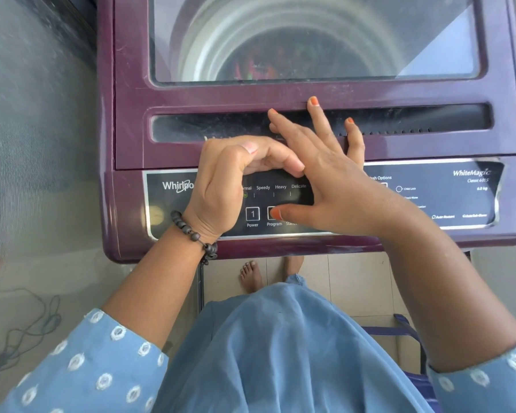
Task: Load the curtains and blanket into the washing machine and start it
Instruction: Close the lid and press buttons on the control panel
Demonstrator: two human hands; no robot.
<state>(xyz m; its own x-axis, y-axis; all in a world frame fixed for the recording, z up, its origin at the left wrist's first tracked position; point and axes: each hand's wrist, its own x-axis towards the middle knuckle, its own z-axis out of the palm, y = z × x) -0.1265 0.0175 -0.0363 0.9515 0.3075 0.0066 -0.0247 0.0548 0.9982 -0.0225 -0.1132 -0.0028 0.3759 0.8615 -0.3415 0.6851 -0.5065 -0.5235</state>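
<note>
The person stands right up against a purple top-loading washing machine (125, 129), both hands over its front edge. The glass lid (310, 40) is down, and through it dark, partly reddish fabric (259, 67) lies at the bottom of the drum; whether that is the curtains, the blanket or both cannot be told through the glass.

The right hand (334, 177) is spread wide, its fingers straight and fanned apart. The thumb (289, 214) stretches out to the left with its orange-painted tip on the Program button (271, 213) of the dark control panel (447, 198), hiding most of that button and the one just right of it. The other fingers reach up across the lid's recessed handle slot (429, 120), the longest tip on the ridge above the slot; whether they press the lid or hover just over it is unclear.

The left hand (221, 180) is loosely curled and holds nothing. Its thumb and bent fingers arch to the right until the fingertips meet the side of the right hand just above the row of programme labels. Its heel lies over the left part of the panel, covering the end of the brand name. A dark beaded bracelet (191, 232) circles that wrist.

The Power button (252, 214) sits uncovered between the two hands. A small green light (245, 195) glows under the leftmost programme label.
</note>
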